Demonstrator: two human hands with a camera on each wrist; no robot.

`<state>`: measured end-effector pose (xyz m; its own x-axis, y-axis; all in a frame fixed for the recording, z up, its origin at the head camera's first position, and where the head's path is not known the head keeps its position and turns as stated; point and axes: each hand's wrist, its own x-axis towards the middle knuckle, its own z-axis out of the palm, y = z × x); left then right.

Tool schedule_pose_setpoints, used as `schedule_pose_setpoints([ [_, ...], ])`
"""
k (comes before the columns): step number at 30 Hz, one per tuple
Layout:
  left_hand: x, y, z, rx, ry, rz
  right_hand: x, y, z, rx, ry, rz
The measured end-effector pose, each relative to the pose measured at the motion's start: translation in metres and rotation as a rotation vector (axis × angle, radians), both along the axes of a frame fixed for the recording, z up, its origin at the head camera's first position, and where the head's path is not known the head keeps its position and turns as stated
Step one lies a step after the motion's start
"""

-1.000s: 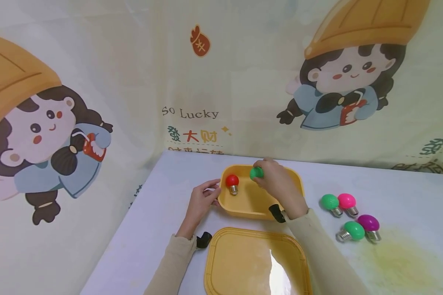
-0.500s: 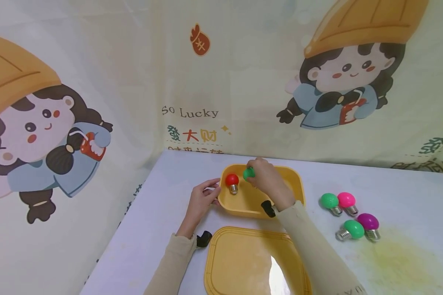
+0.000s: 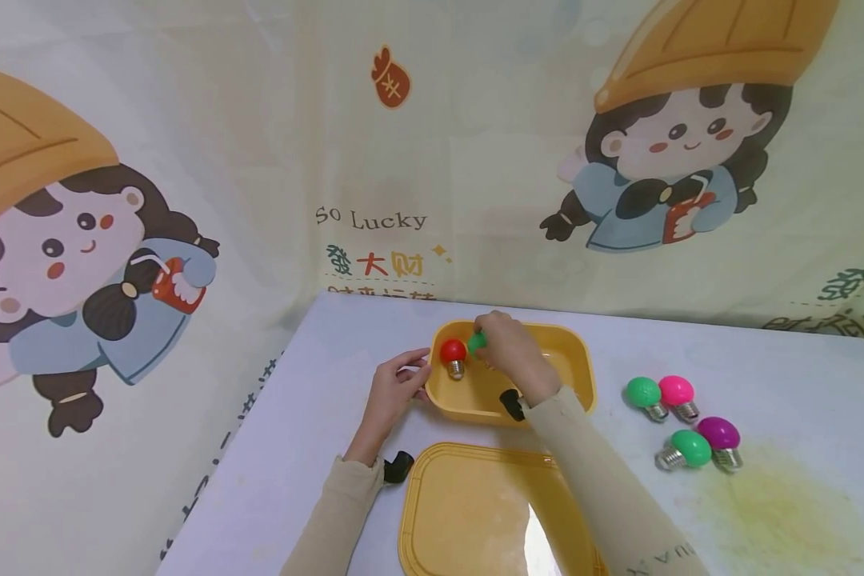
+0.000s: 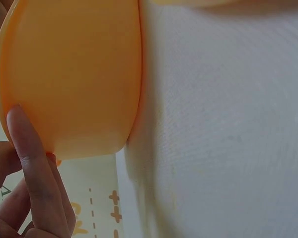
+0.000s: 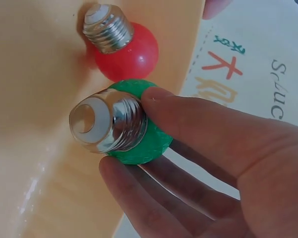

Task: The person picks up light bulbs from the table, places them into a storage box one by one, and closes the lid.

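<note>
Over the yellow plastic box, my right hand pinches a green light bulb between thumb and fingers. Its metal screw base points away from the palm in the right wrist view. A red light bulb lies in the left part of the box, right beside the green one. My left hand is at the box's left end. In the left wrist view, its fingers rest loosely against the outer wall and rim.
A yellow lid lies flat in front of the box. To the right on the white table are a green bulb, a pink bulb, a purple bulb and another green bulb. A printed cloth hangs behind.
My right hand has moved left inside the box, bringing the green light bulb close to the red one. The left hand has stayed at the box's left end.
</note>
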<state>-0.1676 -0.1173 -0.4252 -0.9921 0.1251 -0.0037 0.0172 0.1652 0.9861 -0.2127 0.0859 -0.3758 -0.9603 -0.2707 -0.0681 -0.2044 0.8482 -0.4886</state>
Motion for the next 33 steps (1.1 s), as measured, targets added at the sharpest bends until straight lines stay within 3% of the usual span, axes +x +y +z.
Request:
schedule_pose_setpoints([
  [10,-0.002,-0.001,-0.004,0.005,-0.005,-0.014,-0.006,-0.002,-0.009,0.046,-0.002,-0.007],
  [21,-0.003,-0.001,-0.002,0.010,0.003,-0.016,-0.008,-0.002,-0.008,0.082,-0.008,0.028],
  [29,-0.016,-0.003,-0.027,0.024,-0.014,0.005,-0.013,0.001,-0.015,0.119,-0.012,0.038],
  [33,-0.018,-0.003,-0.033,0.018,-0.009,0.023,-0.015,-0.001,-0.017,0.106,-0.014,0.037],
])
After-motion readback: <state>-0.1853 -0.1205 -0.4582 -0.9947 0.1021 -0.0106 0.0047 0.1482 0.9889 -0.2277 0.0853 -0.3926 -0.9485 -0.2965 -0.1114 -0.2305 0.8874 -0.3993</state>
